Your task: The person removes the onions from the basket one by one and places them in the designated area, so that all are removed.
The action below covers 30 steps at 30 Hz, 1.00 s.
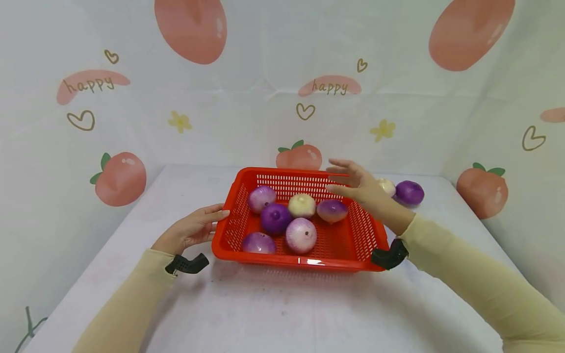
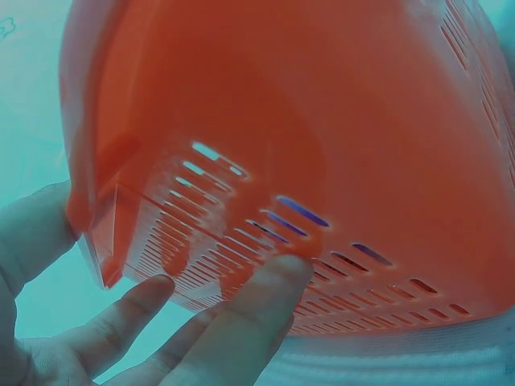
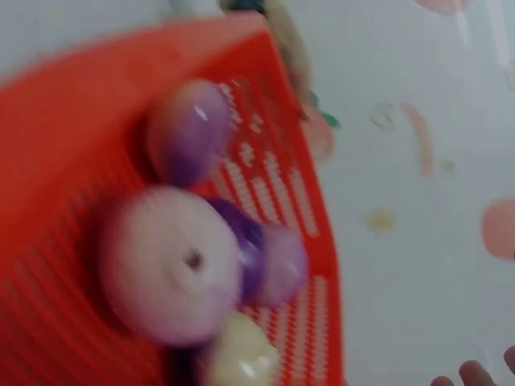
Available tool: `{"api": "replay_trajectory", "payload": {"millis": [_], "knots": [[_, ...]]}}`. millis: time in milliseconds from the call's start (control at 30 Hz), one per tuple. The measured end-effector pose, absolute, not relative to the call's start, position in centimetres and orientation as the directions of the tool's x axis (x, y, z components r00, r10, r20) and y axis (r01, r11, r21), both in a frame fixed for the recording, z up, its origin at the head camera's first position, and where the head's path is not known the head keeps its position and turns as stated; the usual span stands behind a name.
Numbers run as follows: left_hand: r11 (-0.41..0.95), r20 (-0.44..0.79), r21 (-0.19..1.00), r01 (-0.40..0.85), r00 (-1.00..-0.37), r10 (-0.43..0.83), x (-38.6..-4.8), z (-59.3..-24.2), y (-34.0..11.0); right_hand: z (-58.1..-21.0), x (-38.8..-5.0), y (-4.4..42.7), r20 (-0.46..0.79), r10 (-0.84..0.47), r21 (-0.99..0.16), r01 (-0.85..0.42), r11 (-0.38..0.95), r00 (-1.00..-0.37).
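A red plastic basket (image 1: pixel 304 262) with slotted walls stands in the middle of the head view. Inside lie several onions: a dark purple one (image 1: pixel 275 218), a white one (image 1: pixel 302 206), a pale pink one (image 1: pixel 301 235) and other purple ones. My left hand (image 1: pixel 194 229) grips the basket's left side. Its thumb (image 2: pixel 36 233) is at the rim, and the fingers (image 2: pixel 257 310) lie against the slotted outer wall. Above the basket's back right part hangs my right hand (image 1: pixel 359 189), fingers loosely extended, holding nothing. The right wrist view shows the onions blurred.
Behind my right wrist, a white onion (image 1: pixel 386 187) and a purple onion (image 1: pixel 409 193) lie on the white table (image 1: pixel 282 314) outside the basket. A white curtain (image 1: pixel 247 117) printed with fruit encloses the back and sides. Green stems (image 1: pixel 30 327) show at the lower left.
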<state>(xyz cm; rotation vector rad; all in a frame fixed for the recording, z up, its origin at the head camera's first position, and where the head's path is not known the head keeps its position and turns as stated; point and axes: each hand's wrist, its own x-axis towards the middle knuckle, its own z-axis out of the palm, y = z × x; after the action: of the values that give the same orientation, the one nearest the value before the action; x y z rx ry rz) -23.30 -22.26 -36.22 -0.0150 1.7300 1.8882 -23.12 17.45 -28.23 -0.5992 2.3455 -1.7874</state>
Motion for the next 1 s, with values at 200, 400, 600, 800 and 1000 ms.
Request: {"api": "replay_trajectory", "payload": {"millis": [200, 400, 600, 800, 1000], "knots": [[0.007, -0.378, 0.912, -0.409, -0.837, 0.397, -23.3, -36.3, -22.2, -30.6, -22.2, 15.5, -0.029, -0.510, -0.917, -0.180, 0.356, -0.860], [-0.006, -0.387, 0.906, -0.424, -0.834, 0.393, -23.4, -36.4, -22.2, -33.1, -22.4, 14.7, -0.170, -0.560, -0.900, -0.105, 0.424, -0.811], [-0.009, -0.377, 0.909, -0.416, -0.835, 0.401, -23.4, -36.4, -22.2, -34.6, -22.2, 13.8, -0.206, -0.537, -0.858, -0.112, 0.501, -0.818], [-0.012, -0.370, 0.912, -0.410, -0.835, 0.407, -23.4, -36.3, -22.1, -35.5, -22.2, 13.3, -0.205, -0.540, -0.856, -0.118, 0.503, -0.817], [-0.004, -0.370, 0.914, -0.407, -0.836, 0.405, -23.4, -36.3, -22.2, -36.3, -22.3, 13.1, -0.194, -0.561, -0.850, -0.148, 0.506, -0.805]]}}
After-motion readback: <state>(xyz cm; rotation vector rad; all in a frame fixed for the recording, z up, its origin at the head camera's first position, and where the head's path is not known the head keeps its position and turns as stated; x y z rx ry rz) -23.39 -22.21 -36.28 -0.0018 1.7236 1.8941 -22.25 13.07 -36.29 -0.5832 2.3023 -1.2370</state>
